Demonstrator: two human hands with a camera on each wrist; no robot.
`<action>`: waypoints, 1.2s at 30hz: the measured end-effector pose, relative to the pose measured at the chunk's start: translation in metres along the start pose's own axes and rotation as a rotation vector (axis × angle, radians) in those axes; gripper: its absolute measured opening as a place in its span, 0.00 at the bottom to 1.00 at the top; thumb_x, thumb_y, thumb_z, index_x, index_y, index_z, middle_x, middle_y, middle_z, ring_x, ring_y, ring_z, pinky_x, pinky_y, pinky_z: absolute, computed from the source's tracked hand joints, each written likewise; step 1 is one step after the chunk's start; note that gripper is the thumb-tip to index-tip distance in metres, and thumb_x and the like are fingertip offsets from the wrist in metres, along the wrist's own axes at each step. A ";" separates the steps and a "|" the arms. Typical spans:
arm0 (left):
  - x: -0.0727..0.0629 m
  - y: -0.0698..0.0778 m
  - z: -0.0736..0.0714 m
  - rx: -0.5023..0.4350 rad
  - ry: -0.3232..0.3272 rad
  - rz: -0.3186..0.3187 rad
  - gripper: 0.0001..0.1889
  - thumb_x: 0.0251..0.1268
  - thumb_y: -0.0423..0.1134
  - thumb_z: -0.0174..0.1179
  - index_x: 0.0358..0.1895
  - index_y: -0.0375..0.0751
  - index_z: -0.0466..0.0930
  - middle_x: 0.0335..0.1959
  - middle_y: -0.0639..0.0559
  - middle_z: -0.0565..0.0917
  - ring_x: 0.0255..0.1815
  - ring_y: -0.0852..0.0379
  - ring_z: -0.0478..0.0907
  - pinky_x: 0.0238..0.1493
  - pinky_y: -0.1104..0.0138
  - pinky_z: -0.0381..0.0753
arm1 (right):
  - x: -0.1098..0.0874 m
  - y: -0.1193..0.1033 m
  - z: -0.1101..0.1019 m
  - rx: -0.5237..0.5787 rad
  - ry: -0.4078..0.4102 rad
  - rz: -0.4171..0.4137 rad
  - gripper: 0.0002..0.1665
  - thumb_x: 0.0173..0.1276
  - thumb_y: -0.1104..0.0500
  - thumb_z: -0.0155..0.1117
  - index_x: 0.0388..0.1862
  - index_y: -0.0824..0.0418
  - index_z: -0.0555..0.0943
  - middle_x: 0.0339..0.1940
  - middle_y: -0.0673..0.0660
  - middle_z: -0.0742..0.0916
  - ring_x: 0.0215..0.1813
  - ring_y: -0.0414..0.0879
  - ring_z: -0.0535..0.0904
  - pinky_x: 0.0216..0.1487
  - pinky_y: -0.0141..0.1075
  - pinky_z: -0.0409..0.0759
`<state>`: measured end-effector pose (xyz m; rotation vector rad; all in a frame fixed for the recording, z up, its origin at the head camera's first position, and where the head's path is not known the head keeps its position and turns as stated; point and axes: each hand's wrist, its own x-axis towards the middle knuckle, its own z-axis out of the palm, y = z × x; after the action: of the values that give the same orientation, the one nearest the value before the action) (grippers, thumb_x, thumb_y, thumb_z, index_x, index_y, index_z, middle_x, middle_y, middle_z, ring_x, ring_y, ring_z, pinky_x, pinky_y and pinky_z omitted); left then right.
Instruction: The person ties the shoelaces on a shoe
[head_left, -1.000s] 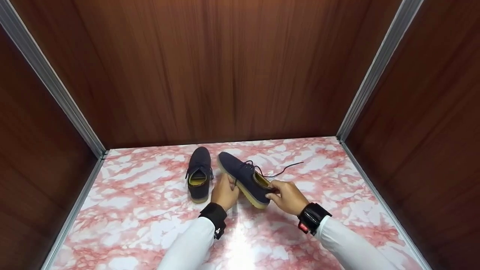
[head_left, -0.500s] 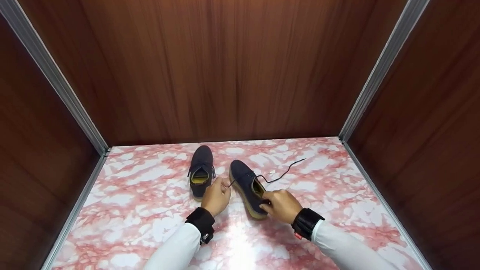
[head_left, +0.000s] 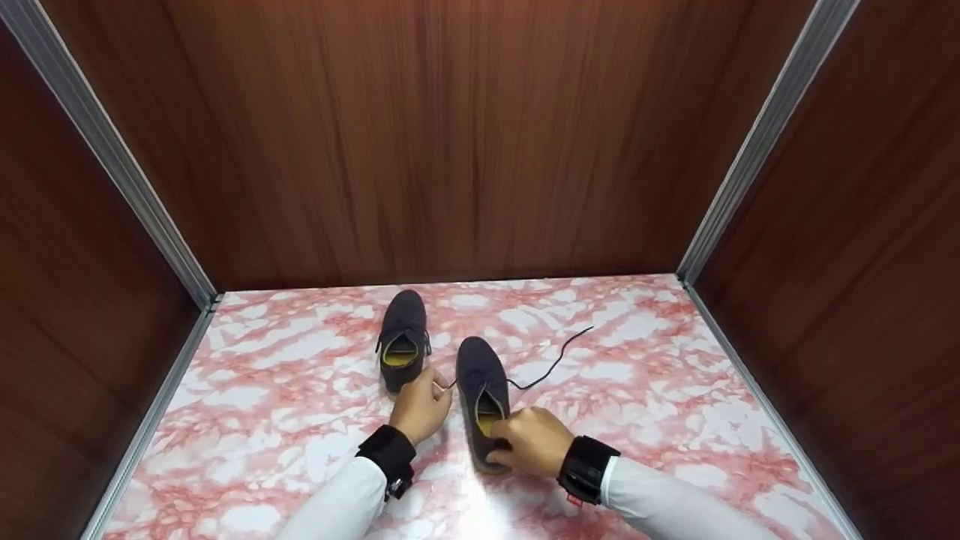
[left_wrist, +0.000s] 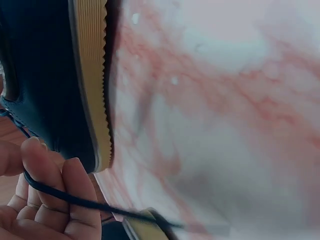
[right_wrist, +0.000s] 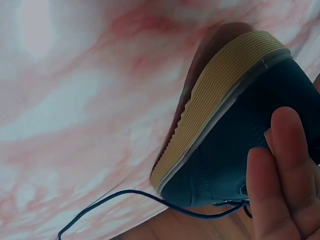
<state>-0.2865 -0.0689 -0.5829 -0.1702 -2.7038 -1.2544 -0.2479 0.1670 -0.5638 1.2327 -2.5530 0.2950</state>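
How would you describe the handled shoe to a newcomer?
On the pink-and-white marbled surface, look for the dark shoe on the head view's right, gripped at the back by the right hand. Unlike the other shoe, its lace spreads out both sides, pinched on one by the left hand.

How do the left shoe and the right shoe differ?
The left shoe sits nearer the back wall; the right shoe sits closer to the person. The right hand grips the right shoe's heel; neither hand grips the left shoe. The right shoe's lace spreads out, one end in the left hand; the left shoe's laces lie close. Both are dark, yellow inside.
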 end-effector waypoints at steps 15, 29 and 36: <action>-0.012 -0.027 -0.017 0.059 0.019 -0.018 0.02 0.62 0.33 0.64 0.35 0.43 0.80 0.23 0.55 0.82 0.24 0.59 0.75 0.33 0.62 0.76 | 0.003 -0.012 0.003 0.263 -0.111 -0.169 0.10 0.66 0.52 0.76 0.45 0.51 0.91 0.39 0.47 0.94 0.38 0.36 0.89 0.43 0.22 0.83; -0.016 -0.041 -0.020 0.145 0.013 0.045 0.05 0.58 0.33 0.64 0.26 0.47 0.82 0.21 0.57 0.82 0.25 0.58 0.77 0.33 0.61 0.79 | 0.003 0.035 0.000 0.702 -0.137 0.424 0.08 0.76 0.52 0.66 0.46 0.54 0.82 0.31 0.56 0.90 0.29 0.40 0.84 0.32 0.32 0.84; -0.023 -0.052 -0.029 0.174 0.005 0.012 0.07 0.57 0.32 0.64 0.26 0.47 0.79 0.20 0.57 0.79 0.24 0.58 0.74 0.31 0.63 0.75 | 0.000 0.071 0.014 0.575 -0.034 0.622 0.13 0.76 0.56 0.65 0.29 0.56 0.82 0.22 0.48 0.83 0.26 0.38 0.76 0.31 0.29 0.73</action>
<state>-0.2694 -0.1254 -0.6074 -0.1612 -2.7852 -1.0073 -0.3065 0.2059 -0.5811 0.5293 -2.9217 1.2099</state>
